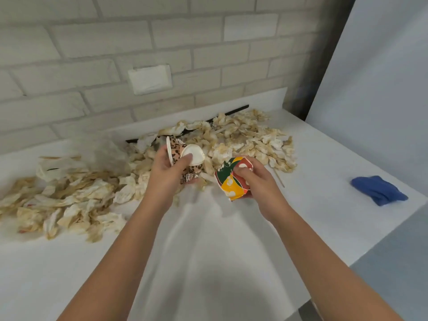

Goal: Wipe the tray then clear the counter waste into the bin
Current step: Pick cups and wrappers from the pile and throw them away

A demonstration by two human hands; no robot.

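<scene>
You were clearing waste: your left hand gripped a leopard-print cup, your right hand a crushed colourful cup, fingers curled around each. Stained tissues covered the table; next likely needed the unseen bin.

The left hand is gripping a leopard-print paper cup and the right hand a crushed colourful cup, both near the counter's back edge amid stained tissues.
</scene>
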